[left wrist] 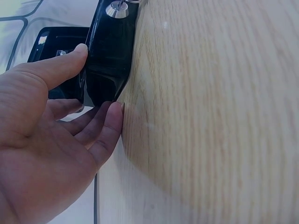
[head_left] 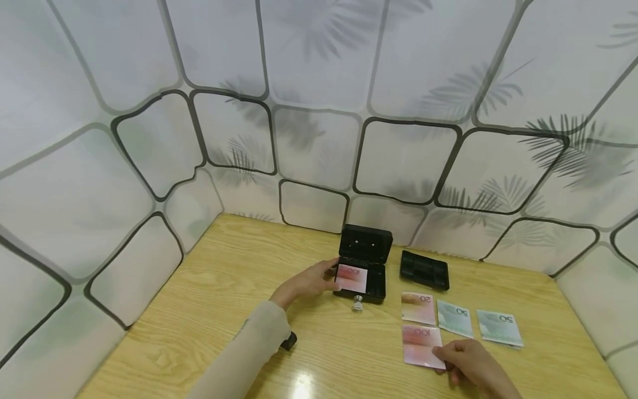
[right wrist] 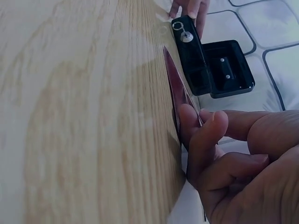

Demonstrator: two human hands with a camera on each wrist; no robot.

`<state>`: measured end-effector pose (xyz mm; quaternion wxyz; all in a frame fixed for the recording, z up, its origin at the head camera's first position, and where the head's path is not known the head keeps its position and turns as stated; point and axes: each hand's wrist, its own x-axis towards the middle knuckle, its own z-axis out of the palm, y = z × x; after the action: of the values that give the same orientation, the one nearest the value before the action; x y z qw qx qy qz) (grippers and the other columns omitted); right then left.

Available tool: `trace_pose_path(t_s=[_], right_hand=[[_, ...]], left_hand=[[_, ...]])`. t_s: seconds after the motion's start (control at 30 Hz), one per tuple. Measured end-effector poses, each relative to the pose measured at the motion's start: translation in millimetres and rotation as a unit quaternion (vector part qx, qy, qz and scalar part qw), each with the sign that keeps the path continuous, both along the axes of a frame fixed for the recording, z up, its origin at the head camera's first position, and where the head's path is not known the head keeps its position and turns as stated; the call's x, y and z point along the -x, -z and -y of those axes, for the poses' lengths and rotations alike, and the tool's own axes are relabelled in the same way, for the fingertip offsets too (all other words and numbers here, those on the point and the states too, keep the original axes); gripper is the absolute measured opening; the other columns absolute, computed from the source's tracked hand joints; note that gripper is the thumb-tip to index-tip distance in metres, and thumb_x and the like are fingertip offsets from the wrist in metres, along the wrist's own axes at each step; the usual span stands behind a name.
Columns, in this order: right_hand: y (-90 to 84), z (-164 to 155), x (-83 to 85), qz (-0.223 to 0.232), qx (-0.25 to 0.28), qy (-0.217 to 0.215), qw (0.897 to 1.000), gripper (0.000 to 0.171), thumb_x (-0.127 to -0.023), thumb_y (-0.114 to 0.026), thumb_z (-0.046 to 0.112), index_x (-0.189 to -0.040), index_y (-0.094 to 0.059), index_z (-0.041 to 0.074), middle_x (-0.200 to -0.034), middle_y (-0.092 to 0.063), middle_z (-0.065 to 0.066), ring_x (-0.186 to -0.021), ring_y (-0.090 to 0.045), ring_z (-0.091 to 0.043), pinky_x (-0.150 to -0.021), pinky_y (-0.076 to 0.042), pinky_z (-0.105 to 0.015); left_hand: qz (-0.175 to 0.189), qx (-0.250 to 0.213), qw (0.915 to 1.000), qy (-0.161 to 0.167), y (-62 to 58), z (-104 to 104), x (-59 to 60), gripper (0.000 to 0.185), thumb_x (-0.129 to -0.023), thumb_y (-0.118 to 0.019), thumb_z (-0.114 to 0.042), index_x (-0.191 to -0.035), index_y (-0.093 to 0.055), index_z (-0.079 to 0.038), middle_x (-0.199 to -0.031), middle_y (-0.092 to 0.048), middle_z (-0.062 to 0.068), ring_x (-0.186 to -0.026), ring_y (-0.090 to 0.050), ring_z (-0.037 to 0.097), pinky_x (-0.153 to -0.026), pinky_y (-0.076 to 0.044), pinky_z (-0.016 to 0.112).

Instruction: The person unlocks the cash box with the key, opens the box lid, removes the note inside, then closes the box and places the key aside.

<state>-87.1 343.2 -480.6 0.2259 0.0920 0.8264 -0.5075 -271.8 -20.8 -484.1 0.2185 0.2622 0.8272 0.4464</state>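
While the left hand (head_left: 309, 281) braces the open black metal cash box (head_left: 362, 265) with relaxed fingers, the right hand (head_left: 468, 360) pinches the nearer pink 100 banknote (head_left: 421, 344) — the box up-left of it, across the wooden table (head_left: 209, 310).

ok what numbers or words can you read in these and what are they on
"100" on the pink note lying in the open cash box.
"100" on the pink note that the right hand pinches.
"20" on the small pink note.
"50" on the near green note.
"50" on the far green note.
All read upside down; finer print is too small.
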Motion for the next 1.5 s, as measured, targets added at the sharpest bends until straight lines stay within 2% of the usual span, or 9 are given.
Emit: trace_pose_path(t_s=[0.1, 0.17, 0.3, 0.4, 0.47, 0.57, 0.7, 1.1, 1.5], right_hand=[[1.0, 1, -0.4, -0.001, -0.002, 0.002, 1.000, 0.033, -0.103, -0.065, 0.030, -0.088, -0.075, 0.002, -0.074, -0.070, 0.002, -0.057, -0.058, -0.008, -0.054, -0.041, -0.022], [0.9, 2, -1.2, -0.002, -0.021, -0.005, 1.000, 0.037, -0.103, -0.065, 0.034, -0.084, -0.074, 0.003, -0.069, -0.068, 0.002, -0.055, -0.057, -0.008, -0.053, -0.039, -0.022], [-2.5, 3, -1.7, -0.003, -0.107, -0.009, 0.994, 0.049, -0.101, -0.065, 0.047, -0.072, -0.067, 0.006, -0.057, -0.060, 0.001, -0.050, -0.051, -0.009, -0.051, -0.036, -0.024], [-8.9, 2, 1.3, -0.002, -0.158, 0.012, 0.987, 0.050, -0.098, -0.067, 0.049, -0.070, -0.065, 0.008, -0.054, -0.056, 0.000, -0.050, -0.049, -0.011, -0.052, -0.036, -0.026], [-12.1, -1, 3.0, -0.006, -0.156, 0.015, 0.988, 0.045, -0.099, -0.069, 0.043, -0.072, -0.066, 0.007, -0.055, -0.055, 0.002, -0.051, -0.049, -0.010, -0.052, -0.036, -0.025], [-13.8, -4, 2.7, -0.009, -0.108, -0.005, 0.994, 0.037, -0.099, -0.070, 0.032, -0.074, -0.068, 0.005, -0.055, -0.053, 0.004, -0.050, -0.047, -0.008, -0.048, -0.033, -0.023], [-10.6, -4, 0.8, -0.019, -0.076, -0.020, 0.997, 0.040, -0.099, -0.070, 0.031, -0.070, -0.066, 0.005, -0.053, -0.052, 0.005, -0.048, -0.038, -0.007, -0.046, -0.028, -0.021], [-4.3, 1, -1.7, -0.012, -0.060, -0.008, 0.998, 0.042, -0.102, -0.066, 0.037, -0.074, -0.069, 0.006, -0.057, -0.062, 0.002, -0.049, -0.049, -0.006, -0.045, -0.028, -0.020], [-4.4, 4, 0.5, -0.030, -0.097, 0.008, 0.995, 0.039, -0.104, -0.062, 0.032, -0.077, -0.071, 0.006, -0.059, -0.059, 0.001, -0.054, -0.051, -0.011, -0.048, -0.030, -0.022]], left_hand=[[0.001, 0.000, 1.0000, 0.000, 0.4, 0, 0.2, 0.076, -0.101, -0.069, -0.017, -0.162, -0.026, -0.001, -0.158, -0.041, 0.021, -0.142, -0.045, 0.035, -0.118, -0.034, 0.048], [0.003, 0.000, 1.0000, 0.000, 0.4, 0, 0.2, 0.076, -0.101, -0.069, -0.017, -0.162, -0.026, -0.001, -0.158, -0.041, 0.021, -0.142, -0.045, 0.036, -0.118, -0.034, 0.048], [0.008, -0.003, 1.0000, -0.002, 0.4, 0, -0.1, 0.076, -0.101, -0.069, -0.017, -0.162, -0.026, -0.001, -0.159, -0.041, 0.021, -0.142, -0.045, 0.036, -0.118, -0.035, 0.049], [0.010, -0.005, 0.9999, -0.003, 0.3, 1, -0.2, 0.076, -0.101, -0.069, -0.018, -0.162, -0.027, -0.001, -0.159, -0.041, 0.021, -0.142, -0.045, 0.036, -0.118, -0.035, 0.049], [0.010, -0.005, 0.9999, -0.003, 0.1, 1, -0.4, 0.076, -0.101, -0.069, -0.018, -0.162, -0.027, -0.001, -0.159, -0.041, 0.021, -0.142, -0.045, 0.036, -0.118, -0.034, 0.049], [0.011, -0.004, 0.9999, 0.001, -0.3, 1, -0.7, 0.076, -0.101, -0.069, -0.017, -0.162, -0.027, -0.001, -0.159, -0.040, 0.022, -0.142, -0.044, 0.036, -0.118, -0.033, 0.049], [0.005, 0.000, 1.0000, 0.001, 0.2, 0, 0.0, 0.075, -0.102, -0.068, -0.017, -0.163, -0.027, -0.001, -0.158, -0.041, 0.021, -0.143, -0.044, 0.036, -0.119, -0.033, 0.049], [0.007, -0.003, 1.0000, -0.001, 1.5, 1, -0.5, 0.076, -0.102, -0.068, -0.017, -0.163, -0.027, -0.002, -0.160, -0.040, 0.021, -0.143, -0.044, 0.036, -0.119, -0.032, 0.048], [0.001, -0.002, 1.0000, 0.001, 0.1, 1, -1.4, 0.075, -0.102, -0.068, -0.016, -0.162, -0.027, -0.001, -0.159, -0.040, 0.021, -0.142, -0.044, 0.035, -0.119, -0.033, 0.048]])
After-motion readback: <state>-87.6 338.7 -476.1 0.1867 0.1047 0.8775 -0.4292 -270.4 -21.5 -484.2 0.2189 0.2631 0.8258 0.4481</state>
